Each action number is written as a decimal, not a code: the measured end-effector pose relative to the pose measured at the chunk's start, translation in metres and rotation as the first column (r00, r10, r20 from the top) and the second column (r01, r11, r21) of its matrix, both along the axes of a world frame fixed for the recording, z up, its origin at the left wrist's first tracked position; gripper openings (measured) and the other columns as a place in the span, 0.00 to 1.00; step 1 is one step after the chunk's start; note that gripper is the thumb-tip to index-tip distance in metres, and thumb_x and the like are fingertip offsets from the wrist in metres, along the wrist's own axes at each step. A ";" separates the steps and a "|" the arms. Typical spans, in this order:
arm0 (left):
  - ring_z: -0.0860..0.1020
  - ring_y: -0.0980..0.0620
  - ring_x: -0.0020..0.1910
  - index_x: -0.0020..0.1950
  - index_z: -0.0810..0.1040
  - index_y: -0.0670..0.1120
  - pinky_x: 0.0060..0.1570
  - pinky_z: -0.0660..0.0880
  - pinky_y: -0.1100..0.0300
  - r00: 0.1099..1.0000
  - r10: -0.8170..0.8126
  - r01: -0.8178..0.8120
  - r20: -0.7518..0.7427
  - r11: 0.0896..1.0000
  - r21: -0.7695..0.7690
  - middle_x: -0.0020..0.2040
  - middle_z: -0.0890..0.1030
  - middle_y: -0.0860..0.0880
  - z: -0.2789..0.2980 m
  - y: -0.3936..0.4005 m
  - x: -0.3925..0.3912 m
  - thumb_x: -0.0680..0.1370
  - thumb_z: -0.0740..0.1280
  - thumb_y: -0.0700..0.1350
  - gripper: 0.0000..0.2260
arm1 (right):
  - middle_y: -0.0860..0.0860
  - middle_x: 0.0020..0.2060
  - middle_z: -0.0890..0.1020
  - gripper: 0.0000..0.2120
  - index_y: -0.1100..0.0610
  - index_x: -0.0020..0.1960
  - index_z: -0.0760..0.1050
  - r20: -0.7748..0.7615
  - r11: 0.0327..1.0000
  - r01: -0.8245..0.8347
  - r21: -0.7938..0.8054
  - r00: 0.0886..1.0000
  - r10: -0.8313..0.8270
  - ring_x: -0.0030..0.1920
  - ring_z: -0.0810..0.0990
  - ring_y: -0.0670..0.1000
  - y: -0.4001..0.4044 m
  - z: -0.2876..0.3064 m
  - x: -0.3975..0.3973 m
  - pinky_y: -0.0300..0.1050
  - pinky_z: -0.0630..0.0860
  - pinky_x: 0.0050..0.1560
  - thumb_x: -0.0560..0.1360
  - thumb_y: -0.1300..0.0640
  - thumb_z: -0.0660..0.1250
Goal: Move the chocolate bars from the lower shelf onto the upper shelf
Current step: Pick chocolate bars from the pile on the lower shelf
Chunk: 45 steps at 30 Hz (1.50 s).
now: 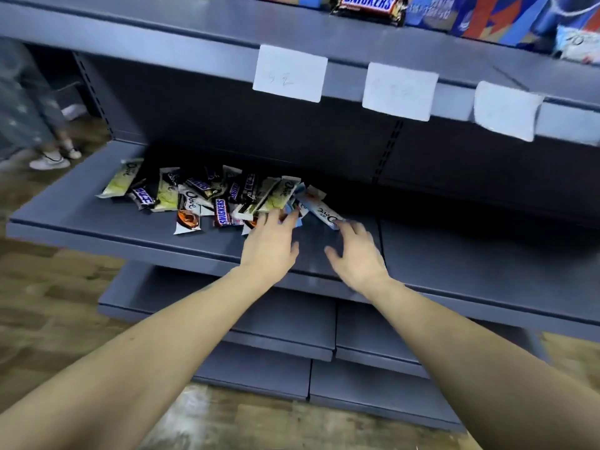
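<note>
Two spread, empty hands, left hand and right hand, reaching toward chocolate bars on lower shelf; grasp needed next.

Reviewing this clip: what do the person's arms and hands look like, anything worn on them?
Both forearms are bare as far as the picture shows; no sleeves reach into view. The left hand and right hand wear no gloves, and no watch, bracelet or ring is visible. The right hand is motion-blurred, so small details there cannot be told.

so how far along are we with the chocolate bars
Barely started. One Snickers pack sits on the upper shelf. Both hands, left and right, are open, reaching at the pile on the lower shelf, holding nothing. The whole pile remains.
</note>
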<state>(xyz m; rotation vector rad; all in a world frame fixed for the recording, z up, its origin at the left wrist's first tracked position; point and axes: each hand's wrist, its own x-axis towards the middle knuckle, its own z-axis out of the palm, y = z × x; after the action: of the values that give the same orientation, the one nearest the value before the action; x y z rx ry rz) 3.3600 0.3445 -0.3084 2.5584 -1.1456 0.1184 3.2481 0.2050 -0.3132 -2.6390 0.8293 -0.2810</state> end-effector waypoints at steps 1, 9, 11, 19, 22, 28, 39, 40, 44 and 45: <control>0.67 0.44 0.63 0.75 0.61 0.52 0.54 0.73 0.52 1.000 0.010 -0.010 0.018 1.000 0.000 0.66 0.67 0.45 -0.006 -0.005 0.007 0.78 0.64 0.50 0.27 | 0.53 0.71 0.66 0.27 0.52 0.74 0.63 0.015 1.000 0.009 -0.014 1.000 -0.009 0.69 0.65 0.57 -0.006 -0.006 0.010 0.53 0.72 0.62 0.78 0.50 0.65; 0.70 0.42 0.60 0.68 0.70 0.52 0.58 0.71 0.49 0.991 0.097 -0.091 0.090 0.993 -0.069 0.63 0.69 0.44 -0.019 -0.030 0.032 0.76 0.67 0.46 0.21 | 0.53 0.63 0.76 0.22 0.55 0.64 0.74 0.191 0.994 0.098 -0.045 0.978 -0.088 0.67 0.66 0.58 -0.027 -0.036 0.048 0.51 0.69 0.65 0.75 0.44 0.66; 0.72 0.42 0.57 0.64 0.72 0.51 0.56 0.71 0.49 0.995 0.099 -0.094 0.028 0.984 -0.151 0.61 0.71 0.44 -0.014 -0.028 0.028 0.74 0.67 0.43 0.18 | 0.53 0.54 0.79 0.16 0.56 0.56 0.76 0.275 0.985 0.171 -0.006 0.948 -0.163 0.60 0.70 0.59 -0.028 -0.038 0.041 0.46 0.68 0.60 0.73 0.48 0.69; 0.76 0.50 0.44 0.61 0.70 0.48 0.41 0.70 0.61 0.954 -0.007 -0.143 -0.298 0.867 -0.478 0.57 0.72 0.49 0.011 -0.013 -0.002 0.79 0.63 0.42 0.11 | 0.54 0.59 0.75 0.25 0.56 0.68 0.73 0.219 0.962 0.198 0.190 0.946 -0.238 0.60 0.69 0.55 -0.029 -0.027 0.002 0.45 0.67 0.62 0.73 0.51 0.71; 0.76 0.54 0.41 0.61 0.68 0.47 0.37 0.66 0.68 0.895 -0.082 -0.187 -0.438 0.824 -0.536 0.53 0.76 0.49 0.010 -0.013 -0.013 0.80 0.61 0.42 0.10 | 0.53 0.63 0.74 0.24 0.57 0.67 0.75 0.183 0.964 0.192 0.183 0.957 -0.225 0.64 0.67 0.56 -0.027 -0.026 -0.009 0.37 0.62 0.62 0.74 0.49 0.71; 0.81 0.61 0.44 0.66 0.66 0.52 0.43 0.79 0.61 0.744 -0.104 -0.337 -0.660 0.794 -0.505 0.51 0.80 0.49 0.003 -0.004 -0.022 0.82 0.57 0.40 0.14 | 0.53 0.56 0.75 0.20 0.54 0.62 0.78 0.124 0.956 0.266 0.124 0.952 -0.281 0.59 0.69 0.55 -0.025 -0.013 -0.039 0.40 0.67 0.52 0.74 0.46 0.72; 0.77 0.42 0.51 0.69 0.71 0.46 0.55 0.75 0.52 0.891 0.101 -0.181 -0.443 0.973 -0.142 0.65 0.67 0.45 0.000 -0.010 -0.015 0.74 0.72 0.47 0.25 | 0.50 0.54 0.77 0.20 0.52 0.61 0.77 -0.022 0.955 0.288 0.070 0.958 -0.287 0.56 0.72 0.53 -0.029 0.006 -0.076 0.46 0.74 0.49 0.72 0.48 0.72; 0.78 0.41 0.50 0.70 0.70 0.46 0.53 0.76 0.51 0.902 0.121 -0.173 -0.415 0.981 -0.092 0.65 0.67 0.45 0.000 -0.011 -0.015 0.75 0.70 0.48 0.25 | 0.50 0.54 0.77 0.19 0.52 0.62 0.76 -0.031 0.957 0.286 0.056 0.958 -0.285 0.56 0.71 0.53 -0.029 0.007 -0.079 0.45 0.74 0.49 0.73 0.49 0.72; 0.74 0.41 0.57 0.70 0.71 0.47 0.53 0.76 0.49 0.947 0.145 -0.140 -0.288 0.989 0.038 0.62 0.69 0.43 0.004 -0.013 -0.013 0.76 0.68 0.50 0.23 | 0.50 0.56 0.76 0.20 0.51 0.65 0.75 -0.042 0.961 0.275 0.016 0.961 -0.274 0.57 0.70 0.52 -0.030 0.013 -0.088 0.45 0.74 0.52 0.74 0.51 0.71; 0.72 0.42 0.59 0.69 0.72 0.47 0.54 0.75 0.49 0.957 0.142 -0.131 -0.252 0.990 0.058 0.62 0.71 0.43 0.004 -0.013 -0.012 0.75 0.69 0.50 0.23 | 0.49 0.57 0.76 0.21 0.51 0.66 0.74 -0.043 0.962 0.273 0.010 0.961 -0.272 0.58 0.70 0.52 -0.030 0.014 -0.090 0.45 0.73 0.53 0.74 0.51 0.71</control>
<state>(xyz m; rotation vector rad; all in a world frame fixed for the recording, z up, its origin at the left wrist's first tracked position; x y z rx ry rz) 3.3477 0.3312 -0.3043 2.5929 -0.8833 -0.1994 3.1577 0.1746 -0.2987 -2.5201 1.2060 -0.2888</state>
